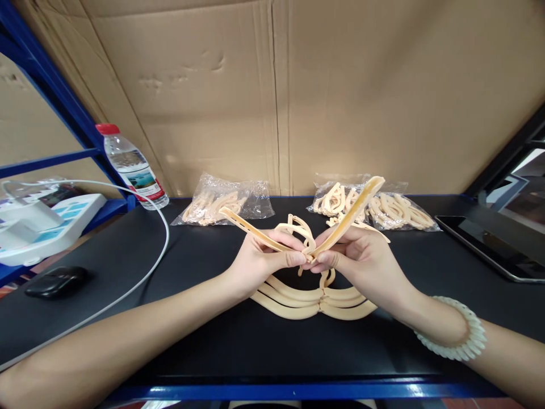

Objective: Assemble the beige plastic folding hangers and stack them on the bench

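Observation:
Both hands hold one beige plastic hanger-like piece (357, 205) above a black table (213, 335). My left hand (264, 258) pinches its left arm near the middle joint. My right hand (353, 255) pinches the right arm, which slants up to the right. The two arms form a V, with a small hook loop (298, 228) between them. Under my hands several more beige pieces (310, 300) lie stacked flat on the table. A beaded bracelet (460, 335) is on my right wrist.
Two clear bags of beige parts (221, 204) (383, 207) lie at the back by a cardboard wall. A water bottle (130, 165) stands back left, with a white cable (157, 250), a white device (46, 224) and a black object (55, 281). A tablet (489, 244) lies right.

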Motion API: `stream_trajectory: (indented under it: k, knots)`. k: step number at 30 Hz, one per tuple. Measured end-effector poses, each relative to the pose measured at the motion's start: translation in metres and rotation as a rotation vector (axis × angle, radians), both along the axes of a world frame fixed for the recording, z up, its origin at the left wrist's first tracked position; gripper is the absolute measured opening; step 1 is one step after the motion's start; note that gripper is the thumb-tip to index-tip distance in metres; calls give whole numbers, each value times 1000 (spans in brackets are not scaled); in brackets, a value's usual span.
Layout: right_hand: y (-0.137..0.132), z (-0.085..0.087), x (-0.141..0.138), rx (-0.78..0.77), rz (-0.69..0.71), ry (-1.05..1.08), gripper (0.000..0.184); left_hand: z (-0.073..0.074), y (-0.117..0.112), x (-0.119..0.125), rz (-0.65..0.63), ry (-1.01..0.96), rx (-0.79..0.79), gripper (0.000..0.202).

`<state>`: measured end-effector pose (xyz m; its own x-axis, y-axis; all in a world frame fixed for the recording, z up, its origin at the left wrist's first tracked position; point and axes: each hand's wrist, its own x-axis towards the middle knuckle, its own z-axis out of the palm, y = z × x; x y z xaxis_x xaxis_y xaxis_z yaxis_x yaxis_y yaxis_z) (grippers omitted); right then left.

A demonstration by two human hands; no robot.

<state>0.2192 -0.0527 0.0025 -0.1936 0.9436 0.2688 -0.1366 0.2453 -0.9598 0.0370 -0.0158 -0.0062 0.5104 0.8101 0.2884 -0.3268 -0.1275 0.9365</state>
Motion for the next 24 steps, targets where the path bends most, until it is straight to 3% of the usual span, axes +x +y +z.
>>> stream_trajectory:
  k: [9,19,24]
  knots:
    - [-1,-3,-4,-13,-49,35,24,4,-12,7,284,115,-5,10]
    - [2,-6,-1,-101,-68,-37,31,6,-16,9,195,40,-196,9]
    - [8,1,8,-59,-25,-44,25,13,-15,7,263,142,-258,19]
